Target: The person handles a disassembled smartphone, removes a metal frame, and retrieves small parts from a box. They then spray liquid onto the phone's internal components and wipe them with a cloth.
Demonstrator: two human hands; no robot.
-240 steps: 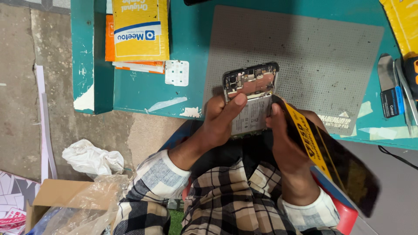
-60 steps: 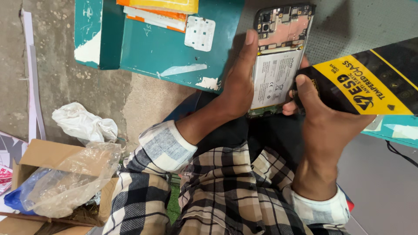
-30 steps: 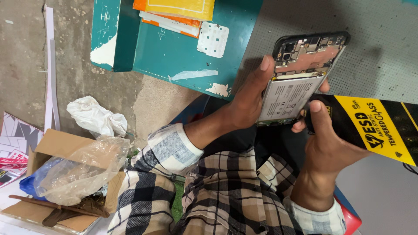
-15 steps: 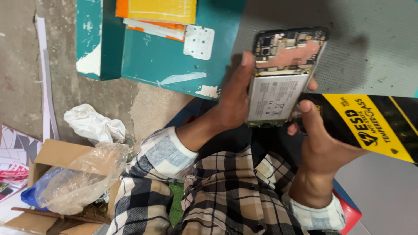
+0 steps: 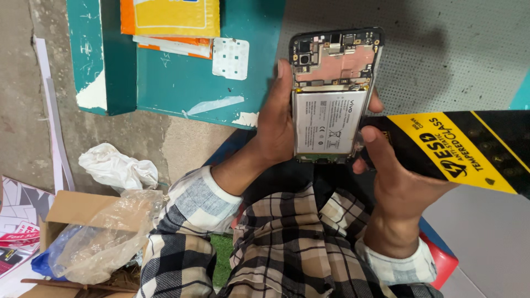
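Observation:
My left hand (image 5: 276, 129) grips an opened phone (image 5: 331, 94) by its left edge. The phone's back cover is off, so the circuit board and the white battery show. My right hand (image 5: 395, 176) holds a long black and yellow flat packet (image 5: 464, 149) that sticks out to the right; its fingertips also touch the phone's lower right corner. Both hands hover over the front edge of a teal table (image 5: 182, 83) and a grey dotted work mat (image 5: 441, 49).
Yellow and orange packets (image 5: 171, 25) and a small white sticker sheet (image 5: 231, 58) lie on the table's left part. On the floor to the left are crumpled white paper (image 5: 116, 165), a cardboard box (image 5: 77, 207) with a clear plastic bag (image 5: 105, 234), and printed papers.
The view has shifted slightly, and the phone sits a little higher and more upright. The black and yellow packet has swung from a downward tilt to nearly level. Both hands keep their grips.

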